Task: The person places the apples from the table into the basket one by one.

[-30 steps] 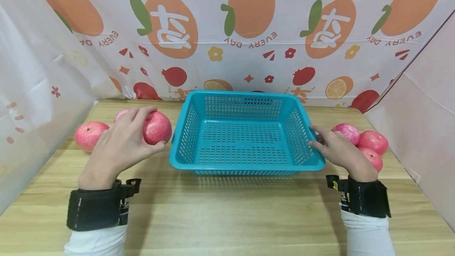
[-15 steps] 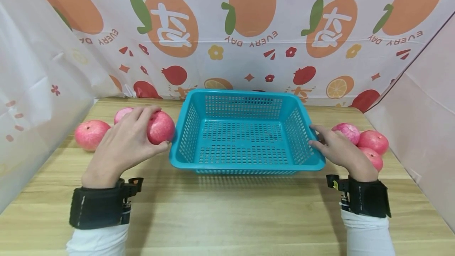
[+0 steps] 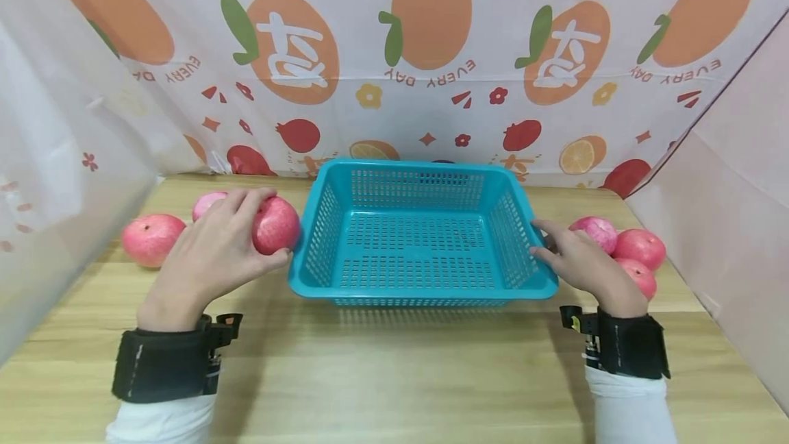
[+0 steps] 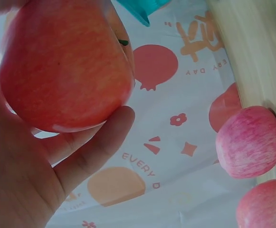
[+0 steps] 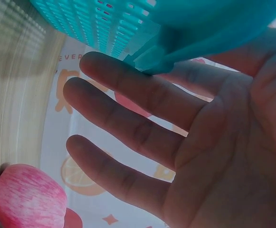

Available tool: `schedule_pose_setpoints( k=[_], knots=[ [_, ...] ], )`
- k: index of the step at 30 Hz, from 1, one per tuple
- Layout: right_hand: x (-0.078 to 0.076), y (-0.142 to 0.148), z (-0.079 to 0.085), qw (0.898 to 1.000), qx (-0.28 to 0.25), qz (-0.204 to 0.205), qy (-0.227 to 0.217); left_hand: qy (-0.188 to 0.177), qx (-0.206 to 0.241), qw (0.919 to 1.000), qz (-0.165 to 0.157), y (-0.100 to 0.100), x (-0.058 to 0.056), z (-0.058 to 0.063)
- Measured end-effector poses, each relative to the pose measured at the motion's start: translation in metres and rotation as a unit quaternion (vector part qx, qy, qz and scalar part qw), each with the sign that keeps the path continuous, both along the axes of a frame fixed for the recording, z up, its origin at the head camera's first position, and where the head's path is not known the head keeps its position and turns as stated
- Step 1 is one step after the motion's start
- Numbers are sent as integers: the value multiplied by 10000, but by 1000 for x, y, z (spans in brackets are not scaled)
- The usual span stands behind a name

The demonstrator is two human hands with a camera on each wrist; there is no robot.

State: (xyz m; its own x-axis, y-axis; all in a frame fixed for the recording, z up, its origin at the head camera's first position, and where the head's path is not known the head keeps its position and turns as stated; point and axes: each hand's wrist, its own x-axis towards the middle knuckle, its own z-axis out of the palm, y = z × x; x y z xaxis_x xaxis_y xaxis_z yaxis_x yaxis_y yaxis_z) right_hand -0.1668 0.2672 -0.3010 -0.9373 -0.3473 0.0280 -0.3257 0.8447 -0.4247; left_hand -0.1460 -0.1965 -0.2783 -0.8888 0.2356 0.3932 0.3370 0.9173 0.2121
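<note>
While our left hand (image 3: 212, 249) grips one apple (image 3: 277, 226), our spread right hand (image 3: 584, 262) touches the mid-frame basket (image 3: 425, 292), as yet unfilled.

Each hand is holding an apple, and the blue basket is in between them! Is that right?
Not quite: the right hand isn't holding an apple. The head view shows it touching the rim of the blue basket. The rest is right: the left hand holds an apple, and the basket is between the hands.

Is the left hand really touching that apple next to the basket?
Touching. The left wrist view shows the left hand curled round the apple, right against its skin.
</note>
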Motion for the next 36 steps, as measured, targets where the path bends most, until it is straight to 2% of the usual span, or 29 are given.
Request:
schedule_pose_setpoints(
  k=[8,17,23,28,36],
  knots=[
    [1,-1,-1,10000,-6,14,92,-58,-6,10000,6,2,-3,0],
    [0,0,-2,9999,-114,-34,-39,234,-212,9988,-383,18,-13,9],
    [-2,1,-2,9998,-154,-52,-90,319,-467,9954,-771,32,-21,15],
    [-2,2,-3,9997,-188,-46,-143,161,-534,9941,-926,40,-27,17],
    [-1,1,-2,9995,-251,-39,-178,-136,-453,9951,-866,41,-32,16]
  ],
)
